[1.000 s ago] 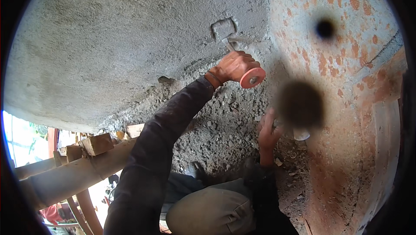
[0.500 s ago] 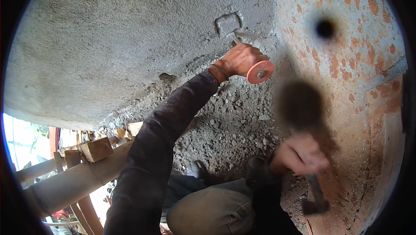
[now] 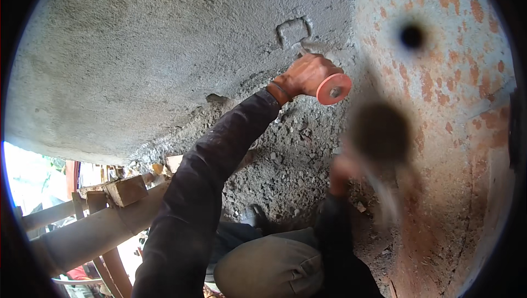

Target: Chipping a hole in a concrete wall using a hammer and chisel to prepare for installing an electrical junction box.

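Observation:
My left hand is closed round a chisel, whose pink round hand guard and struck end face me. The chisel's grey tip meets the cement wall at the lower edge of a rectangular recess. Lower and to the right, my right hand is blurred by motion and partly covered by a dark smudge in the picture. It grips a hammer, which appears only as a pale streak below the smudge.
Broken rubble lies along the wall's foot, around my boot and bent knee. On the right rises a wall with reddish patches. A thick pole and a wood block stand at the lower left.
My right hand has swung up and to the left with the hammer, closer to the chisel. My left hand keeps its hold, with the chisel at the recess's lower edge.

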The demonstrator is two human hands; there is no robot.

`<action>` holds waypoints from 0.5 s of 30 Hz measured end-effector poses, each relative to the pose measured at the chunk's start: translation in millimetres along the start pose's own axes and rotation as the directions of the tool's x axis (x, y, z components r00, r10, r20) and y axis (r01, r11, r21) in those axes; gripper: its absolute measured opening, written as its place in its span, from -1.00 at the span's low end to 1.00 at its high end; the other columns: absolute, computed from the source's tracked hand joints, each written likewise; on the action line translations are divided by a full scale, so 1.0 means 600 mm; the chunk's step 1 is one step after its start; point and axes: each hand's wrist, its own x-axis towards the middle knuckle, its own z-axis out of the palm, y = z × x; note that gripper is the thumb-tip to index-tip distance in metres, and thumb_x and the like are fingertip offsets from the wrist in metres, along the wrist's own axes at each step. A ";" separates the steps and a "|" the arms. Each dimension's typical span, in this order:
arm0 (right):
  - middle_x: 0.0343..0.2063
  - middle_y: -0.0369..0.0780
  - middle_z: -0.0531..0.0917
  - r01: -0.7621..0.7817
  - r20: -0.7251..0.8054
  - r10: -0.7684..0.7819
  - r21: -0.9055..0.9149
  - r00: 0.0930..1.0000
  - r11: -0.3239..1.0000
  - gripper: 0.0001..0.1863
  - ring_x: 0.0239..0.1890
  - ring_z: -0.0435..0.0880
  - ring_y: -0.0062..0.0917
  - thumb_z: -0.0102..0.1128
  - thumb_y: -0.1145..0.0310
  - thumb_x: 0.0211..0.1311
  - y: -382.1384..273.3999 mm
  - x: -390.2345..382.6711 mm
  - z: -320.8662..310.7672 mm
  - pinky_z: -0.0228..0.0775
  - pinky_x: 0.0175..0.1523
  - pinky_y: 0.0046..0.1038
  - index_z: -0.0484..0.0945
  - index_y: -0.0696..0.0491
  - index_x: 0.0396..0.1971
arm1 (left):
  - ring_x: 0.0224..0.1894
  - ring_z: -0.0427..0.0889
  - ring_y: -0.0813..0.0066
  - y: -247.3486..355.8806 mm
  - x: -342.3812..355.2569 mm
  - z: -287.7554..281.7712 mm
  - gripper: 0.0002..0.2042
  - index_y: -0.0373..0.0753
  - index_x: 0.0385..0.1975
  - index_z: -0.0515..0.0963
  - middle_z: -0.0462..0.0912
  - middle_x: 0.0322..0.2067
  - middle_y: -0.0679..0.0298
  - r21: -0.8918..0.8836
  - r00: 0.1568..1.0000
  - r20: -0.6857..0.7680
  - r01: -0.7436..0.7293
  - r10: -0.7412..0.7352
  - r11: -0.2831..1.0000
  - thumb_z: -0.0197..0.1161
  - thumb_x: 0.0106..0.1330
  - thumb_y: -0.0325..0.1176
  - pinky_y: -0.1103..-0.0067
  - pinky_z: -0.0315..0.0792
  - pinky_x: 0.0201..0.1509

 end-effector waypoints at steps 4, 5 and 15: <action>-0.48 -0.20 0.53 -0.374 0.739 0.202 0.073 0.643 0.925 -0.65 -0.46 0.52 -0.45 -0.20 0.10 0.45 -0.110 0.037 0.064 0.41 -0.26 -0.41 0.41 0.04 -0.39 | -0.40 0.64 0.23 -0.020 -0.046 0.019 -0.76 -0.13 -0.39 0.59 0.64 -0.46 0.26 0.055 0.999 -0.046 0.017 -0.015 0.998 0.37 -0.06 -0.22 0.38 0.50 -0.32; -0.52 -0.23 0.50 -0.310 0.592 0.177 0.130 0.786 0.942 -0.65 -0.49 0.49 -0.48 -0.19 0.09 0.44 -0.130 0.056 0.041 0.38 -0.26 -0.44 0.40 0.03 -0.41 | -0.40 0.64 0.23 -0.032 -0.053 0.004 -0.76 -0.13 -0.39 0.59 0.64 -0.46 0.26 0.082 0.998 -0.050 0.040 -0.036 0.996 0.37 -0.06 -0.22 0.38 0.50 -0.32; -0.32 -0.25 0.54 -0.400 0.727 0.100 0.253 0.679 0.881 -0.81 -0.45 0.50 -0.57 0.07 0.34 0.38 -0.133 0.043 0.077 0.39 -0.40 -0.49 0.44 0.17 -0.20 | -0.42 0.64 0.17 -0.031 -0.020 0.002 -0.74 -0.13 -0.41 0.60 0.66 -0.46 0.23 0.058 1.000 0.009 0.017 -0.017 0.998 0.39 -0.06 -0.17 0.36 0.49 -0.36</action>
